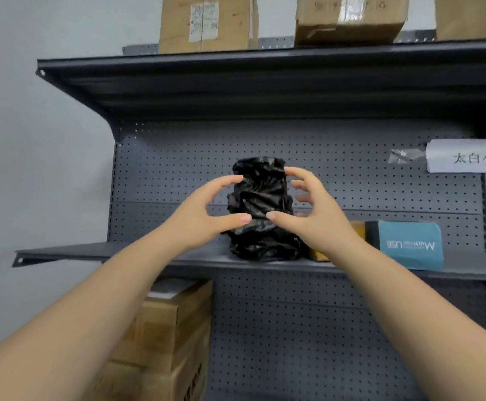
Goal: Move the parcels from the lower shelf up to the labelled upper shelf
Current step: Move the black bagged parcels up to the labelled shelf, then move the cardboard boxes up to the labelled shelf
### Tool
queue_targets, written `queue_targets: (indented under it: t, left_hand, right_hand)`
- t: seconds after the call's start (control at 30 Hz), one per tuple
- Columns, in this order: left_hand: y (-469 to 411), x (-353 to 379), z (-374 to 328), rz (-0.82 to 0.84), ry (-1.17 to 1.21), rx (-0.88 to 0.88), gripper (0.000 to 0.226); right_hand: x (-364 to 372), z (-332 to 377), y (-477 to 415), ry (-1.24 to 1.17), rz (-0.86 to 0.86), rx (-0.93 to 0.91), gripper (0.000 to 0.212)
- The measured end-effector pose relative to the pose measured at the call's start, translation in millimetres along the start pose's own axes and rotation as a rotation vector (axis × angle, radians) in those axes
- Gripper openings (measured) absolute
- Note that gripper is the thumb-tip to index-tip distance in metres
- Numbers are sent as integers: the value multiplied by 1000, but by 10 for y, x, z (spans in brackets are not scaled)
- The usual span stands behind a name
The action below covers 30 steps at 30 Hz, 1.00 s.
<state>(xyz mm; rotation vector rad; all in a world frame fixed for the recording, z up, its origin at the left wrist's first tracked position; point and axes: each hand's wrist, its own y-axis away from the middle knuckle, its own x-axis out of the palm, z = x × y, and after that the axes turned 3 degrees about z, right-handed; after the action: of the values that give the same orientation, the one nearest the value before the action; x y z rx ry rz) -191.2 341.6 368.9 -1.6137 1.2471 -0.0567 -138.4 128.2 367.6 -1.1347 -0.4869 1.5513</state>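
Black parcel (260, 204) upright on shelf board (91, 251), a cupped hand on either side.

Low and left of parcel: stacked cardboard boxes (178, 328). Just left of parcel: left hand (204, 209), spread wide in a C, index tip at upper flank, thumb tip at front, palm apart from the wrap. Parcel itself: crumpled black film, long axis vertical, base on the board. Just right of parcel: right hand (308, 215), mirrored, equally wide, equally near, thumb tip close to the left one at mid-front. No firm clasp visible on either side. Further right of parcel, same board: teal box (409, 244). Up and right of parcel: paper label (467, 156) on pegboard. Judged: parcel dead centre between palms, so next move goes sideways across the upright axis. Tall and soft, so likely to tip if one side leads.
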Motion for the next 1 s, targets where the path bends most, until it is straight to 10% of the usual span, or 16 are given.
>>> queue_targets:
  t: [0.5, 1.0]
  left_hand:
    - [1585, -177, 1290, -41, 39, -368, 61]
    - [1422, -537, 3138, -3, 250, -472, 89]
  right_hand:
    - [1619, -503, 1276, -226, 308, 228, 73]
    - [3125, -984, 683, -263, 196, 427, 102]
